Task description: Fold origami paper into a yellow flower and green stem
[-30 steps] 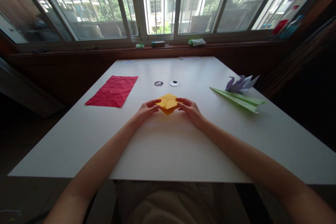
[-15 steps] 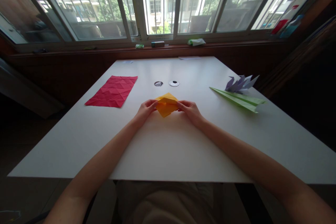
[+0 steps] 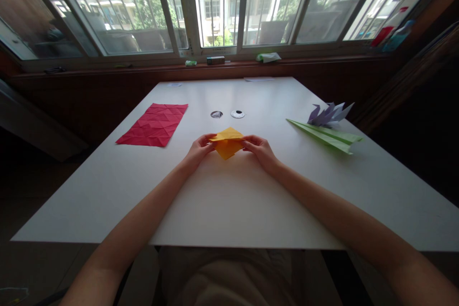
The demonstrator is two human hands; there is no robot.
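The left hand (image 3: 198, 149) and the right hand (image 3: 261, 149) each pinch one side corner of a folded yellow paper (image 3: 227, 143), fingers closed on its edges. The paper sits between the 2 hands, near the middle of the white surface (image 3: 229, 201), its lower point touching or just above it. A creased red sheet (image 3: 153, 124) lies flat well to the left. To the right lie a long green paper fold (image 3: 324, 136) and, just behind it, a purple paper figure (image 3: 329, 114). 2 round holes (image 3: 227, 114) sit beyond the yellow paper.
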